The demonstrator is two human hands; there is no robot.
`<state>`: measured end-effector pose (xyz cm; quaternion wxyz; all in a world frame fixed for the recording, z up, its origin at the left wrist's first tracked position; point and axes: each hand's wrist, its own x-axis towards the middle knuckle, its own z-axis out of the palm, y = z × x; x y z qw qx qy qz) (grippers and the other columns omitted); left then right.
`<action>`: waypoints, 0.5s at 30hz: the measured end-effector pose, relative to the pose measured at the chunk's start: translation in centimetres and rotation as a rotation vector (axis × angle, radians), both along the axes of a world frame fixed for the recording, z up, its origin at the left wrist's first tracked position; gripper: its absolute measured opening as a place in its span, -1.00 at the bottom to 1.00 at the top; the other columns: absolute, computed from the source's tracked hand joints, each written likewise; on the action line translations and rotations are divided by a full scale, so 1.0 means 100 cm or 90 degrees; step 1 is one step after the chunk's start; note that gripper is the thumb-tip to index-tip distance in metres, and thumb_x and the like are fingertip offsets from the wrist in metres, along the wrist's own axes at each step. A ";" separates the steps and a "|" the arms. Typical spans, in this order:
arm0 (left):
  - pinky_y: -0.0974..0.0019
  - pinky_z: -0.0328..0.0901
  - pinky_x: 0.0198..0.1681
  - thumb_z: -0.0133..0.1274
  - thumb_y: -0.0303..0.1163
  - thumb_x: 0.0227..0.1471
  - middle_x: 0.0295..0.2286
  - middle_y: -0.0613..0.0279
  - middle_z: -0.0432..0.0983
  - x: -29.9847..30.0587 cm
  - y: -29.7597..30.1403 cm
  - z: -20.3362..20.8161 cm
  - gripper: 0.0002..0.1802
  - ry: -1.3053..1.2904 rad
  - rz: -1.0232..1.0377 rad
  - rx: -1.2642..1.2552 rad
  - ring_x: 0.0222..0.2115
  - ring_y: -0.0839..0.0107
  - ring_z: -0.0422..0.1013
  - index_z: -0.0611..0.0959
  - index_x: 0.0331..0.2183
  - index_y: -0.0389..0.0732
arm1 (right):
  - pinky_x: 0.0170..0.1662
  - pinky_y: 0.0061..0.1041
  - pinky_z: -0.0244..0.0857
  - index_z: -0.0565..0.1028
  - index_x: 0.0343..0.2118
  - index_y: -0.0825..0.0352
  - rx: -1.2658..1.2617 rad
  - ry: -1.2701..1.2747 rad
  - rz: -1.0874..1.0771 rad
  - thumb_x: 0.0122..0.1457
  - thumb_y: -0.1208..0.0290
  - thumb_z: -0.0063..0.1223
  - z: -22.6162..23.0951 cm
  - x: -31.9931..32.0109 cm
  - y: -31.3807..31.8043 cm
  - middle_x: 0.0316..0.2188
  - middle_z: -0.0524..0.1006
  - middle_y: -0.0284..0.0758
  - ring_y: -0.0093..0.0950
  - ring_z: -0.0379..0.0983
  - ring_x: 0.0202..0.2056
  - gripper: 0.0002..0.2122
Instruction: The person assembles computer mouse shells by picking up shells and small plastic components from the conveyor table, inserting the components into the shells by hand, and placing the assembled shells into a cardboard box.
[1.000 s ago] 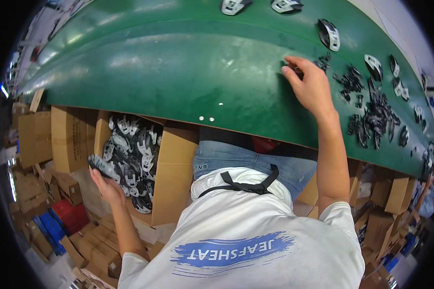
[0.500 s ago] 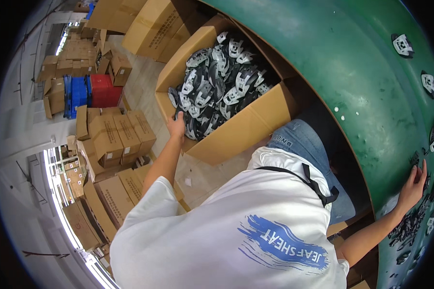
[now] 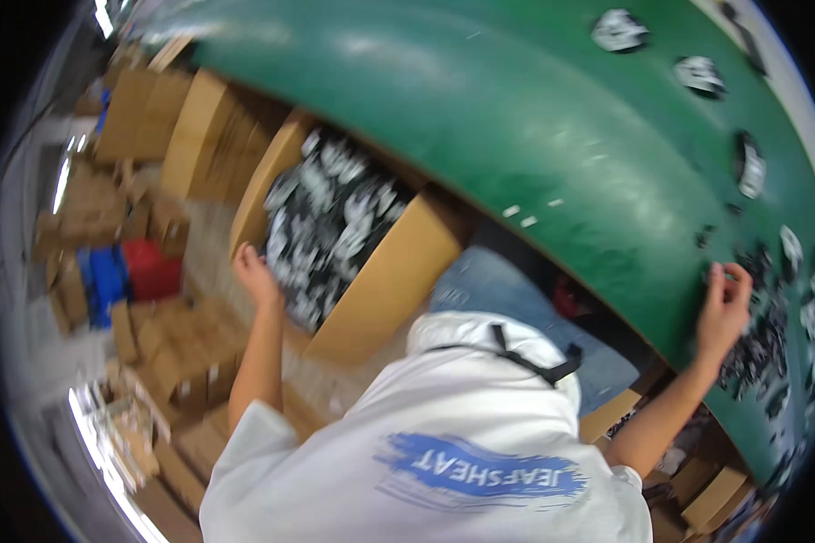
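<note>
A large cardboard box [image 3: 385,271] stands beside the green table, filled with grey-and-black moulded plastic parts [image 3: 330,226]. At its near left corner, the bent fingers of my left hand [image 3: 258,276] hold the box wall. Over the table's right side, my right hand [image 3: 726,312] has its thumb and fingers curled near each other. A small dark spot shows by those fingertips, too blurred to name. Just beyond lie some tiny black pieces [image 3: 703,237]. A heap of small black parts [image 3: 761,353] spreads beside and below the right hand.
The green table [image 3: 480,118] curves across the top and right. Along its far side lie several grey-and-black parts [image 3: 700,75]. White bits [image 3: 528,221] sit near its edge. Stacked cartons [image 3: 186,339], a blue crate [image 3: 104,281] and a red crate [image 3: 151,270] stand at left.
The whole view has shifted, bringing more of the table into sight. My left hand stays at the box's corner. My right hand's fingers, stretched out earlier, are now more curled.
</note>
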<state>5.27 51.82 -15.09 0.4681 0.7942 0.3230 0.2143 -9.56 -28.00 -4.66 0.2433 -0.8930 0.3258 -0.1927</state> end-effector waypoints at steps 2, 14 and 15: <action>0.34 0.36 0.01 0.00 -0.24 0.45 -0.02 0.25 0.55 0.054 -0.069 0.029 -0.61 -0.060 -0.140 0.009 -0.08 0.43 0.45 0.56 0.16 -0.24 | -0.30 -0.57 0.32 0.54 -0.06 0.34 0.061 -0.127 -0.010 0.39 0.35 0.22 -0.008 0.002 0.006 -0.44 0.59 -0.40 -0.64 0.45 -0.40 -0.80; -0.11 0.13 0.33 0.19 0.33 0.11 0.26 -0.10 0.33 0.308 -0.609 0.093 0.04 -0.157 -0.766 0.401 0.27 -0.16 0.22 0.31 0.41 -0.07 | -0.24 -0.62 0.42 0.70 -0.06 0.39 0.147 -0.185 0.047 0.27 0.51 0.32 0.027 0.005 0.038 -0.28 0.69 -0.34 -0.63 0.54 -0.35 -0.79; -0.18 0.08 0.35 0.16 0.43 0.06 0.30 -0.11 0.28 0.317 -0.621 0.085 0.14 -0.121 -0.750 0.530 0.30 -0.25 0.16 0.24 0.44 -0.04 | -0.25 -0.62 0.42 0.70 -0.06 0.38 0.130 -0.185 0.063 0.26 0.52 0.33 0.031 0.006 0.038 -0.28 0.69 -0.34 -0.62 0.55 -0.35 -0.79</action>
